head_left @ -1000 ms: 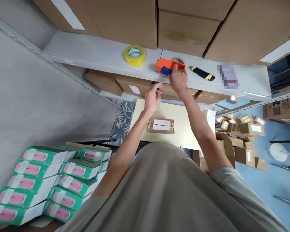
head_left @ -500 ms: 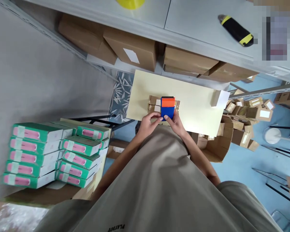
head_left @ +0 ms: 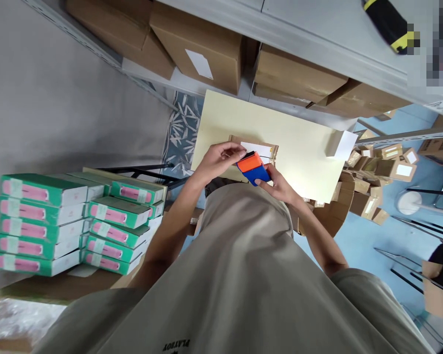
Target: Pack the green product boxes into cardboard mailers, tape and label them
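My right hand (head_left: 278, 184) grips a blue and orange tape dispenser (head_left: 254, 168) by its blue body, thumb on the near face. The dispenser is tilted, its black toothed edge pointing up and left. At that edge my left hand (head_left: 221, 158) has its thumb and forefinger pinched together; whatever lies between them is too small to make out. Just beyond the dispenser, a small brown cardboard box (head_left: 275, 146) with a white label (head_left: 256, 148) lies on the cream tabletop (head_left: 302, 157), partly hidden by my hands and the dispenser.
A white box (head_left: 342, 144) stands at the tabletop's right end. Large cartons (head_left: 195, 44) fill the shelf beyond, under a grey upper board (head_left: 317, 29) with a black and yellow utility knife (head_left: 387, 24). Green boxes (head_left: 29, 211) are stacked left; small cartons (head_left: 369, 196) lie on the right.
The dispenser has turned from upright to tilted left, now in my right hand. My left hand has moved from its lower side up to the toothed edge. The box's white label shows more.
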Motion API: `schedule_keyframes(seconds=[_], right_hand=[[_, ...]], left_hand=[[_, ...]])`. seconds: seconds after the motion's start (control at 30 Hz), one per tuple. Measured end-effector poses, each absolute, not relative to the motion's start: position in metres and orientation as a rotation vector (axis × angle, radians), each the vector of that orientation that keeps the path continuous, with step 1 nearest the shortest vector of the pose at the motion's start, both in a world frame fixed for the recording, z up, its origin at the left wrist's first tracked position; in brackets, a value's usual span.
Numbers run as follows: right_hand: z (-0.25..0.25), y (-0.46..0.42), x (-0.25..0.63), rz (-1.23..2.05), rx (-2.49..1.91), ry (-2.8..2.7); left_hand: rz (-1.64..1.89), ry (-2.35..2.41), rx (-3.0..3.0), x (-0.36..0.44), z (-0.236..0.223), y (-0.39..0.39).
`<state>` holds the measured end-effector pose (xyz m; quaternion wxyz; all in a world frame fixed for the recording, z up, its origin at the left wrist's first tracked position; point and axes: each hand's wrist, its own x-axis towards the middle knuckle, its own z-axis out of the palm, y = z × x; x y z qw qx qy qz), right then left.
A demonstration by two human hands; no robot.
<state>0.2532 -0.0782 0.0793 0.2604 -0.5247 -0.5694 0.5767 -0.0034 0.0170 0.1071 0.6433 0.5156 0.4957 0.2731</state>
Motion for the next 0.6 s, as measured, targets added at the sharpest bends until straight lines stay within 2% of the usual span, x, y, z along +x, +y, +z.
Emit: schedule_keyframes(seconds=[0.6], right_hand=[[0.096, -0.067, 0.285, 1.400, -1.496, -1.902]], left_hand=[[0.588, 1.070, 0.908, 0.006, 0.077, -0.015]])
